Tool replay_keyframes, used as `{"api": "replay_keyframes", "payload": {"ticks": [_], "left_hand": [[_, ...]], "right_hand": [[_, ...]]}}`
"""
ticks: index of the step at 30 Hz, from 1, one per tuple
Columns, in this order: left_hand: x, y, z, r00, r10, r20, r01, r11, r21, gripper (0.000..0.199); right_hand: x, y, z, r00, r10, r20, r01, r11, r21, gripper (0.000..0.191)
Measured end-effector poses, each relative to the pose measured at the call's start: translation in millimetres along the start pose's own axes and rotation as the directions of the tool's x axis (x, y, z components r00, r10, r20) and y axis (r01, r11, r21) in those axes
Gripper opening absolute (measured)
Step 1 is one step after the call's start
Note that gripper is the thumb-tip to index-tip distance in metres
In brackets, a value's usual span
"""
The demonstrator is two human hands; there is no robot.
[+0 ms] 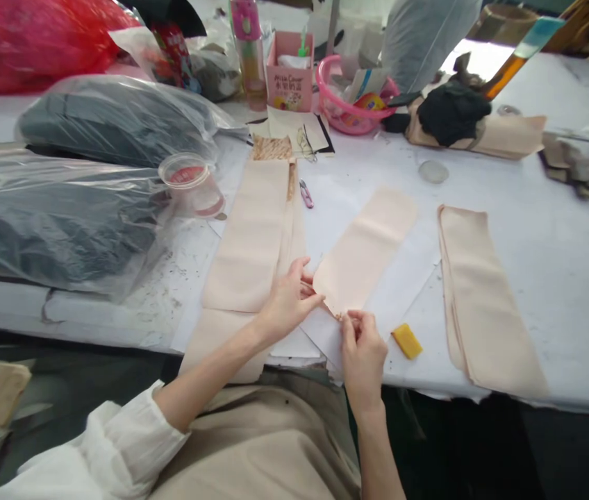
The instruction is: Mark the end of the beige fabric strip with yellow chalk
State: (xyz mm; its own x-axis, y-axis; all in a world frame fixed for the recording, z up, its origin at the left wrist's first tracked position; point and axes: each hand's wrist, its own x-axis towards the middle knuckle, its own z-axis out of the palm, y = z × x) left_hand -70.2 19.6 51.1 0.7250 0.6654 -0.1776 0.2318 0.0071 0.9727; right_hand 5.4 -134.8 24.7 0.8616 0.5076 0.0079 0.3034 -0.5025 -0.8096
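Pinching the near corner of a long peach-coloured fabric strip (364,250), the right hand (362,351) has its thumb and forefinger closed on the cloth's frayed edge, the other fingers curled in. That strip lies slanted on the white worktable (549,236), its far end pointing away to the right. The left hand (289,298) rests flat-fingered on the strip's near left edge, fingers narrow and pressed to the cloth, thumb touching it too; its arm comes from a rolled white sleeve (128,437). Just left of this hand lies a stack of folded peach fabric pieces (253,236), reaching over the table's near edge. To the right, well apart from the hands, lies another folded peach fabric band (482,298). A small yellow block of chalk (407,340) sits just beside the right hand. Small pink thread snips (306,194) lie beyond the stack. Further left are dark garments in clear plastic bags (65,215) and a clear plastic cup with a red base (190,182). At the far edge stand a pink plastic basket (344,114) and a pink cardboard box (289,76)
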Motion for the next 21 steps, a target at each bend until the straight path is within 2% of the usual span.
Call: {"api": "replay_keyframes", "payload": {"ticks": [1, 2, 3, 5, 7, 10, 13, 16, 18, 21], "left_hand": [[-2.8, 2.6, -4.1, 0.989, 0.127, -0.077, -0.11, 0.975, 0.194, 0.032], [-4.4, 5.5, -7.1, 0.963, 0.251, -0.097, -0.2, 0.909, 0.365, 0.015], [-4.3, 8.1, -8.6, 0.938, 0.341, -0.065, -0.268, 0.832, 0.487, 0.008], [1.1, 11.2, -6.5, 0.914, 0.399, 0.069, -0.357, 0.713, 0.603, 0.022], [11.6, 9.8, 0.8, 0.907, 0.375, 0.192, -0.402, 0.636, 0.659, 0.02], [27.6, -1.2, 12.7, 0.886, 0.351, 0.303, -0.449, 0.484, 0.751, 0.009], [34.8, -17.5, 17.8, 0.844, 0.388, 0.371, -0.515, 0.39, 0.763, 0.023], [34.1, -29.9, 17.4, 0.799, 0.466, 0.381, -0.561, 0.347, 0.752, 0.029], [32.6, -33.7, 16.8, 0.785, 0.492, 0.376, -0.571, 0.339, 0.748, 0.028], [31.1, -34.6, 17.1, 0.784, 0.498, 0.37, -0.571, 0.348, 0.743, 0.027]], "right_hand": [[0.0, -0.5, -0.5, 1.0, -0.016, 0.018, 0.018, 0.995, -0.099, 0.035], [0.0, -1.2, -1.1, 0.999, -0.025, 0.037, 0.031, 0.982, -0.186, 0.038], [0.2, -2.1, -1.9, 0.998, -0.036, 0.056, 0.049, 0.964, -0.26, 0.04], [0.3, -3.8, -4.7, 0.991, -0.083, 0.104, 0.116, 0.925, -0.361, 0.043], [-0.4, -4.1, -9.1, 0.972, -0.177, 0.157, 0.227, 0.883, -0.411, 0.047], [-2.0, -1.6, -18.6, 0.915, -0.336, 0.222, 0.402, 0.803, -0.441, 0.05], [-1.1, 1.4, -28.8, 0.855, -0.45, 0.258, 0.519, 0.748, -0.413, 0.039], [6.6, 2.0, -34.1, 0.795, -0.556, 0.242, 0.606, 0.728, -0.321, 0.022], [14.6, 1.9, -32.8, 0.756, -0.604, 0.251, 0.654, 0.712, -0.255, 0.014], [25.6, 4.5, -26.3, 0.698, -0.618, 0.361, 0.706, 0.679, -0.201, 0.019]]}}
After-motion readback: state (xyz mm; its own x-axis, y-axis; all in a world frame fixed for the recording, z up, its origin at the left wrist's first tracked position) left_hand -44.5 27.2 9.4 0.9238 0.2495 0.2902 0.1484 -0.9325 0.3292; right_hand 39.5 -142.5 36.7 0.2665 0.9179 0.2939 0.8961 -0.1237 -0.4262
